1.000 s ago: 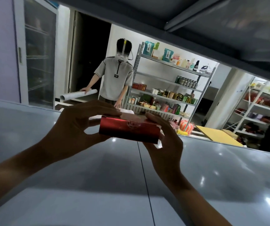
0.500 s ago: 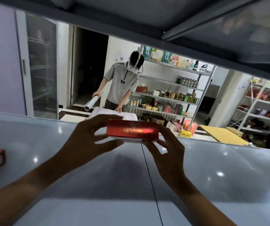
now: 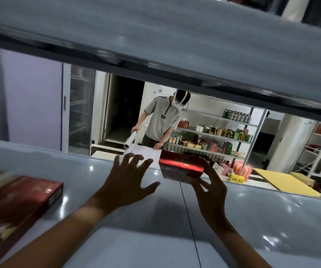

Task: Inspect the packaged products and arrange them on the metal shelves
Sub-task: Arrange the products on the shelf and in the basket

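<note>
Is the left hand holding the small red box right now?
No. The left hand is spread open beside the small red box; only the right hand grips it.

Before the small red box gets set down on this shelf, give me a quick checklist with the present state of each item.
1. Small red box held: ok, right hand grips it from below and behind.
2. Left hand off the box: ok, fingers spread, holding nothing.
3. Free spot on the metal shelf under the box: ok, bare surface.
4. Gap to the large red box at left: ok, well apart.
5. Headroom under the upper shelf: ok.
6. Box resting on the shelf: cannot tell.
</note>
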